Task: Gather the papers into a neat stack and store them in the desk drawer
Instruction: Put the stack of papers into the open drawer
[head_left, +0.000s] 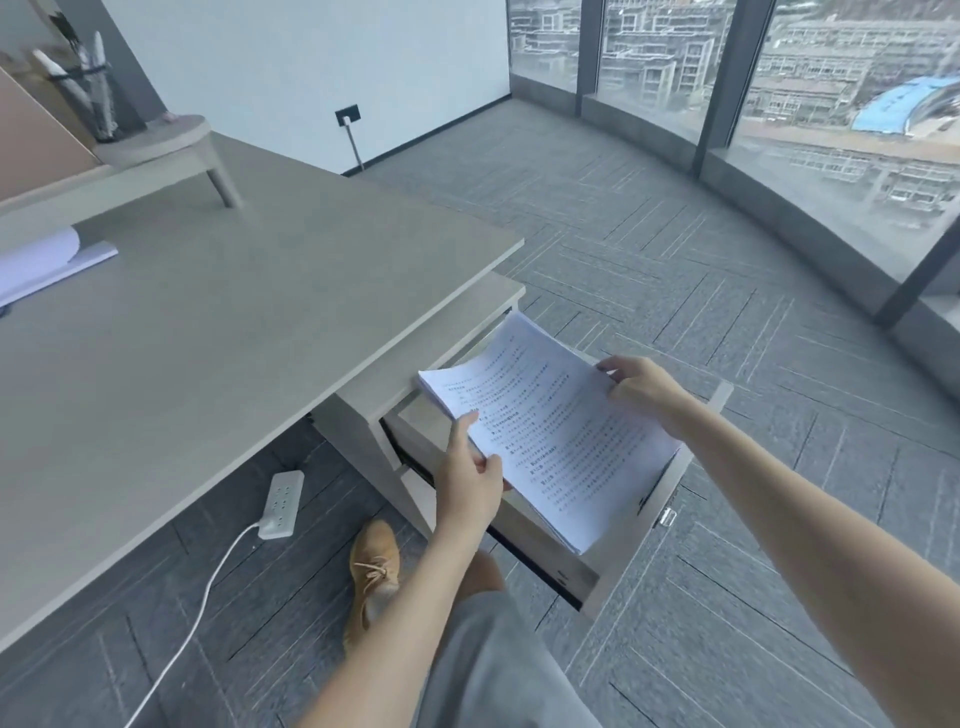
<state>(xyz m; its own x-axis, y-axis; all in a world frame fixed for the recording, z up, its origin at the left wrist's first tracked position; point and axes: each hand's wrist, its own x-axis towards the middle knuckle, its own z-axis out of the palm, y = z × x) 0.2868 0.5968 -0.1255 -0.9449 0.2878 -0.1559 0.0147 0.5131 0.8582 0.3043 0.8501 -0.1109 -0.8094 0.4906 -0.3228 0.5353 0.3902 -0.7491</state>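
A thick stack of printed white papers (550, 421) hangs tilted just above the pulled-out grey desk drawer (618, 545). My left hand (470, 467) pinches the stack's near left edge, thumb on top. My right hand (641, 384) holds its far right edge. The stack covers most of the drawer's inside, so what lies in it is hidden. The drawer belongs to a grey cabinet under the right end of the grey desk (234, 322).
More white paper (47, 260) lies at the desk's left edge. A small raised shelf (156, 140) holds a pen cup (88, 98). A white power strip (283, 496) and its cable lie on the carpet by my tan shoe (374, 566). Tall windows curve along the right.
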